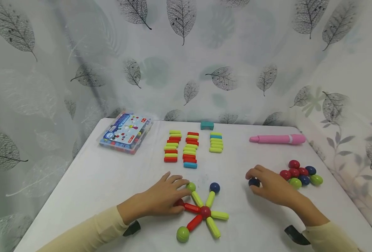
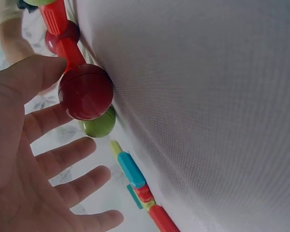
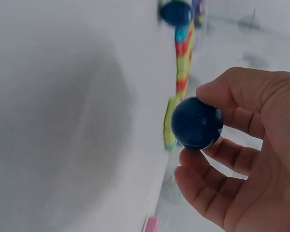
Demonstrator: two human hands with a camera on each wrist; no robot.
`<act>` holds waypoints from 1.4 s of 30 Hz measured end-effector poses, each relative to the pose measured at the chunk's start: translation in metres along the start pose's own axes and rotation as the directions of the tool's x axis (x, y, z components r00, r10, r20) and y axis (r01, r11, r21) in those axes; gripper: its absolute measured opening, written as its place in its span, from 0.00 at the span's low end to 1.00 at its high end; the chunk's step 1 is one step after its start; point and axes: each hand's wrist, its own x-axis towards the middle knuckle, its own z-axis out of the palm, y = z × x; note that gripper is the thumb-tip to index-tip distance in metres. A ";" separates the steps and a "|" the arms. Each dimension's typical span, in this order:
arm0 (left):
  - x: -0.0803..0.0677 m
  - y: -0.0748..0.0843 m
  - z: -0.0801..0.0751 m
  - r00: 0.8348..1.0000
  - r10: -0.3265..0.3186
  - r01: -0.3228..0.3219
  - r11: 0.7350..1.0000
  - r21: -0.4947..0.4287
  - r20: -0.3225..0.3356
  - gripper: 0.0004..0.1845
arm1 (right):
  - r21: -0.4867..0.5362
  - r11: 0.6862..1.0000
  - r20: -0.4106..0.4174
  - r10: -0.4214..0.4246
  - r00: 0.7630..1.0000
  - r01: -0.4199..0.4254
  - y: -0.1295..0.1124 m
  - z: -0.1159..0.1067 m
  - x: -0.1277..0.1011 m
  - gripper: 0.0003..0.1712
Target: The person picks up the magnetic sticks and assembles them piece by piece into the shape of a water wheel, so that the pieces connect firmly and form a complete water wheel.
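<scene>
A star of red and yellow-green sticks joined at a red centre ball [image 1: 205, 211] lies near the table's front edge. My left hand [image 1: 170, 197] rests flat at its left side with fingers spread. The thumb touches the red end ball [image 2: 85, 92], and the fingertips reach toward a green ball [image 1: 190, 186]. Another arm of the star ends in a dark blue ball [image 1: 215, 187]. My right hand [image 1: 267, 187] is to the right of the star, just above the table. It pinches a loose dark blue ball [image 3: 197, 123] between thumb and fingers.
A cluster of red, blue and green balls [image 1: 300, 174] lies right of my right hand. Three rows of coloured sticks [image 1: 190, 148] sit mid-table, with a teal block [image 1: 206, 125] behind them. A pink pen-shaped piece [image 1: 277, 139] is at the back right and a toy box [image 1: 126, 133] at the back left.
</scene>
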 end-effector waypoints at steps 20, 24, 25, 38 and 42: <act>-0.003 -0.003 0.003 1.000 -0.016 0.016 1.000 -0.012 0.000 0.28 | -0.389 0.874 0.063 -0.288 0.955 0.290 -0.076 0.051 -0.032 0.19; -0.003 -0.004 0.003 1.000 -0.014 0.013 1.000 -0.012 -0.005 0.27 | -0.377 0.877 0.081 -0.288 0.954 0.297 -0.082 0.055 -0.033 0.19; -0.003 -0.004 0.003 1.000 -0.012 0.012 1.000 -0.012 -0.006 0.27 | -0.368 0.882 0.085 -0.285 0.955 0.296 -0.084 0.055 -0.033 0.19; -0.005 -0.002 0.004 1.000 -0.019 0.019 1.000 -0.001 -0.004 0.28 | -0.338 0.890 0.083 -0.295 0.952 0.305 -0.081 0.053 -0.024 0.19; -0.007 -0.001 0.003 1.000 -0.018 0.018 1.000 -0.007 -0.001 0.29 | -0.333 0.886 0.089 -0.311 0.946 0.323 -0.073 0.052 -0.018 0.19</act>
